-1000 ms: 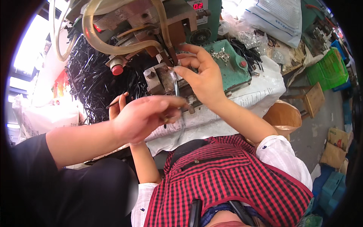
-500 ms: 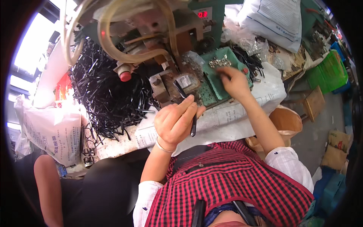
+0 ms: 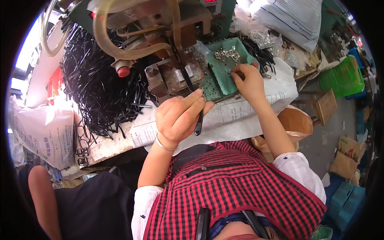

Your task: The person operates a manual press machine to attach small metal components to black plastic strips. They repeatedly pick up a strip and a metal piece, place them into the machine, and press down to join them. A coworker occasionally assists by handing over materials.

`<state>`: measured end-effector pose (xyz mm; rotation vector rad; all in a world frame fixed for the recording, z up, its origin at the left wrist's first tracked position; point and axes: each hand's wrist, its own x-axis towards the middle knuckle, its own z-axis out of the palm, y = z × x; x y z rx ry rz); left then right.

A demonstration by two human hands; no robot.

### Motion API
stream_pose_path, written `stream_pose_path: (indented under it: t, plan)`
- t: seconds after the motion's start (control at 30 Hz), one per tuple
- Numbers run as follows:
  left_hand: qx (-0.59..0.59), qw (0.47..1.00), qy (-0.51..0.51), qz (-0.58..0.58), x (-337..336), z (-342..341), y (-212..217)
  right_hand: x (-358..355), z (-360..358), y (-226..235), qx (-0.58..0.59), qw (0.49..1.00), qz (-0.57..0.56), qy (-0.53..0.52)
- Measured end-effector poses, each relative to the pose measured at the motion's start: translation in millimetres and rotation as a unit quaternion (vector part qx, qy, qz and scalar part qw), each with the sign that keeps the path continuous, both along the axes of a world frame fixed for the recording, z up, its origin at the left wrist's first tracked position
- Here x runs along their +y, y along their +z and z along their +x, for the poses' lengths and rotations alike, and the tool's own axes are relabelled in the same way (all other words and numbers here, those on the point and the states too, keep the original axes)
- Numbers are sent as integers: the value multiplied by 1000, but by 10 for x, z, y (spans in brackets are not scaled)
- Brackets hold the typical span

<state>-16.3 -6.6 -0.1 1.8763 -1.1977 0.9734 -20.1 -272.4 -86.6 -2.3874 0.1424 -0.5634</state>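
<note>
My left hand (image 3: 176, 116) is closed round a slim black eyeglass temple (image 3: 199, 125). The temple's ribbed end sticks out below the fingers, while the far end reaches the metal block (image 3: 172, 77) under the press head. Over the near right part of a green tray (image 3: 221, 76) hovers my right hand (image 3: 250, 82), thumb and forefinger pinched together. Whatever lies between those fingertips is too small to make out. Small shiny metal parts (image 3: 227, 54) are heaped at the tray's far end, just beyond that hand.
Clear hoses (image 3: 120, 52) loop in front of the press, beside a red button (image 3: 123, 71). A large pile of black temples (image 3: 104, 84) lies left. White sacks stand left (image 3: 46, 136) and back right (image 3: 288, 22). Another person's arm (image 3: 42, 200) is at lower left.
My right hand has drawn back from the heaped metal parts, its fingers now pinched. The temple's far end has shifted right on the block. The whole view has moved slightly.
</note>
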Motion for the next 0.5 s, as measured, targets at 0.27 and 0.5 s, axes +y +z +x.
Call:
stream_pose_path:
  t: [0.27,0.5]
  plan:
    - [-3,986,167,0,688,-255,-57,114,66,-12,-26,991,-132,-14]
    - [308,845,322,296,1079,-427,-724,123,71,40,-23,998,59,-21]
